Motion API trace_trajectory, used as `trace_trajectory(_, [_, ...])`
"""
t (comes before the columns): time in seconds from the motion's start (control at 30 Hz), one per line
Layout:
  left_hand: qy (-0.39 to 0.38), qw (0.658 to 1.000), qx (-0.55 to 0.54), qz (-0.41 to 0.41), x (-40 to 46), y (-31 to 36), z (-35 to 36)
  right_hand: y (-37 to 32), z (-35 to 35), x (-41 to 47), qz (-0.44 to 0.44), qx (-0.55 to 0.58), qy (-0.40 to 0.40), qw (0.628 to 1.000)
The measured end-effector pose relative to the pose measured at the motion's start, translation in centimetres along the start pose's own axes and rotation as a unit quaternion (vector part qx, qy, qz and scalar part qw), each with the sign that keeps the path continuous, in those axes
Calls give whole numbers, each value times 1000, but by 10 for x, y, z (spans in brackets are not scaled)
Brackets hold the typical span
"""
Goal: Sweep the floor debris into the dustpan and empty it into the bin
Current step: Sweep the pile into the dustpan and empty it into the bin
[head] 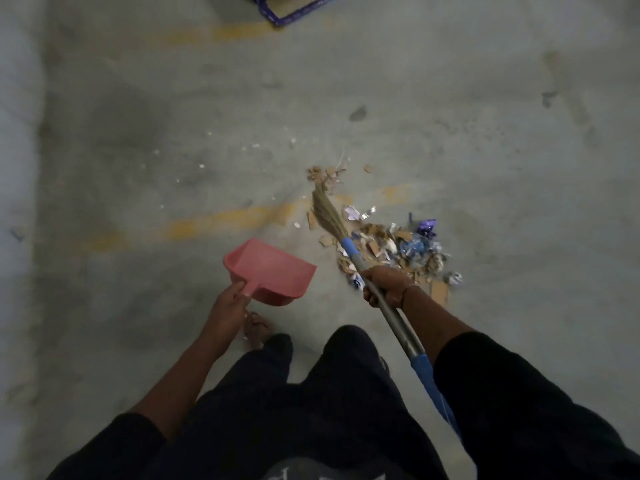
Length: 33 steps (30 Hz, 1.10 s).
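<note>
Nearest, dark trousers [311, 393] and dark sleeves, one foot [254, 329] bare or sandalled on the concrete floor [138, 150]. Just ahead, left hand [230, 303] closed round the handle of a pink dustpan [273, 268], pan apparently held just above the floor with its open mouth turned toward the rubbish, empty so far. Right hand [386, 284] wrapped tight on the grey shaft of a broom [349, 247], blue sleeve at the neck, grass bristles splayed forward and left across the heap. Debris pile [401, 249] lying just right of the broom head and near the right hand: torn cardboard scraps, shiny purple and silver wrappers, paper bits, with a scatter of brown chips beyond the bristle tips and pale specks farther left. All probably very light and loose, apt to skid or flutter, so short low strokes likely better than hard flicks; pan lip pressed flat to the floor, grip kept at the handle. Bristles soft and flexible, shaft stiff. Farther off, faded yellow floor markings [214, 221]; at the top edge a blue-trimmed object [294, 12], too cropped to identify. No bin visible.
</note>
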<state>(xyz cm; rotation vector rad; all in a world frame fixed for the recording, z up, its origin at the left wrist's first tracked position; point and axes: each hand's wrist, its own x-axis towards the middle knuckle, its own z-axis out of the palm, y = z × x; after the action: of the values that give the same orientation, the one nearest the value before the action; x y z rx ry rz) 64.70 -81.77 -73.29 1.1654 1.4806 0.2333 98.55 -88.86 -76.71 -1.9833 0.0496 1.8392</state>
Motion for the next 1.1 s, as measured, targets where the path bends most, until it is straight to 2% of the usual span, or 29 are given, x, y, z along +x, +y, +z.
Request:
trace_trajectory(0.27, [-21, 993, 115, 6, 141, 1, -104, -90, 116, 68, -33, 52, 9, 998])
trace_trajectory(0.47, [-52, 987, 148, 21, 242, 37, -127, -170, 170, 143, -50, 71, 46, 995])
trace_trajectory(0.67, [-83, 974, 210, 18, 354, 43, -136, -235, 189, 226, -41, 19, 104, 994])
trace_trajectory(0.73, [-98, 967, 234, 18, 383, 48, -136, -243, 186, 246, -11, 56, 109, 992])
trace_trajectory(0.83, [-121, 959, 257, 18, 417, 63, -125, -239, 180, 268, 36, 177, 114, 977])
trace_trajectory(0.97, [-144, 955, 257, 21, 443, 96, -111, -227, 183, 262, 66, 334, 129, 931])
trace_trajectory(1.1, [-211, 938, 272, 34, 475, 125, -103, -218, 198, 246, 68, 443, 156, 880])
